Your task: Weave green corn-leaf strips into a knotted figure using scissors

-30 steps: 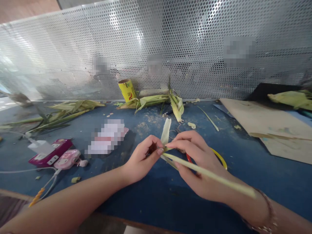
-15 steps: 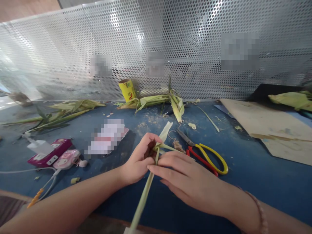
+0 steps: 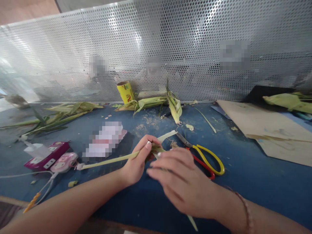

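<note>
Folds and crosses pale husk strips (image 3: pixel 117 159) at the fingertips, to judge by the bend there, above the middle of the near edge of the blue counter (image 3: pixel 122 201). Pinches the crossing in the left hand (image 3: pixel 135 162), nearly closed, thumb against bent fingers. Holds the right hand (image 3: pixel 180 177) half open beside it, fingers loosely curled and slightly parted; cannot tell of any firm hold there. Points one strip left towards the pink case (image 3: pixel 64 162), another away towards the scissors (image 3: pixel 184 140), with a further end out below the right palm. Calls, by judgement, for a steady left pinch at the fold and a surer right-hand hold on a loose strip. Shows more husks (image 3: pixel 156 101) along the far edge, near the metal screen (image 3: pixel 195 48).
</note>
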A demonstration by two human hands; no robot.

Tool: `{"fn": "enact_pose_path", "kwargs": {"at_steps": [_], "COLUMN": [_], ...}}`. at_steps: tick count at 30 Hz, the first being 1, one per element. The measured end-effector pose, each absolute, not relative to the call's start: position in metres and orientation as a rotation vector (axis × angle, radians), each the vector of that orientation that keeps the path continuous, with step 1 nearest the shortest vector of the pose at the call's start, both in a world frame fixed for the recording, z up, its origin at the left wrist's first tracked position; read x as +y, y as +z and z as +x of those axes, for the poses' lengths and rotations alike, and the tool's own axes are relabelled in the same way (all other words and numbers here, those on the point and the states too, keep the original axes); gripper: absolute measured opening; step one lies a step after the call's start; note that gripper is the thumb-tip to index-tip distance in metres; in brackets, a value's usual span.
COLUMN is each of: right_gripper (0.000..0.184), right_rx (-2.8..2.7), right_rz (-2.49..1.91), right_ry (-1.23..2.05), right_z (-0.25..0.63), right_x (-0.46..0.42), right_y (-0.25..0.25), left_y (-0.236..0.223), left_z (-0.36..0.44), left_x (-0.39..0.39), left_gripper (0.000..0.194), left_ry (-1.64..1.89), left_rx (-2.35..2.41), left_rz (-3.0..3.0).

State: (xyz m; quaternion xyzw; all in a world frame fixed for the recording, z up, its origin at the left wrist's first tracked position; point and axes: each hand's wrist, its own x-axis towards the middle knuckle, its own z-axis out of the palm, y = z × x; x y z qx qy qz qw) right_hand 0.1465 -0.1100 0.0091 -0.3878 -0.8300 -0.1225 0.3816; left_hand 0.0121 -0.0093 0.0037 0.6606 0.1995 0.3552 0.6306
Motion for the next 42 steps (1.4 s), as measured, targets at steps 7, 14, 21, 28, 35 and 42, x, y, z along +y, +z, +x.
{"fn": "enact_pose_path", "kwargs": {"at_steps": [7,14,21,28,35,42], "right_gripper": [0.009,0.017,0.018,0.018,0.021,0.023], "right_rx": [-1.728,-1.843,-1.997,-2.053,-2.042,-2.040], "right_rz": [-1.532,-1.515,-1.567,-1.588,-1.582,-1.564], "right_ry": [0.418,0.242,0.033,-0.038,-0.054,-0.078], "right_z": [0.165,0.177,0.179,0.182,0.185,0.187], "right_x": [-0.086,-0.079,-0.085,-0.086,-0.089,-0.090], "right_y": [0.004,0.001,0.004,0.002,0.006,0.007], "left_y": [0.004,0.007,0.007,0.010,0.013,0.017], "left_z": [0.017,0.014,0.011,0.007,0.006,0.006], "left_x": [-0.007,-0.006,-0.003,-0.001,0.001,0.000], "left_gripper": [0.025,0.024,0.020,0.022,0.025,0.024], "left_ry": [0.856,0.834,0.863,0.754,0.735,0.733], "left_rx": [0.356,0.298,0.264,0.173,0.155,0.178], "left_rz": [1.301,1.249,1.193,1.126,1.089,1.056]}}
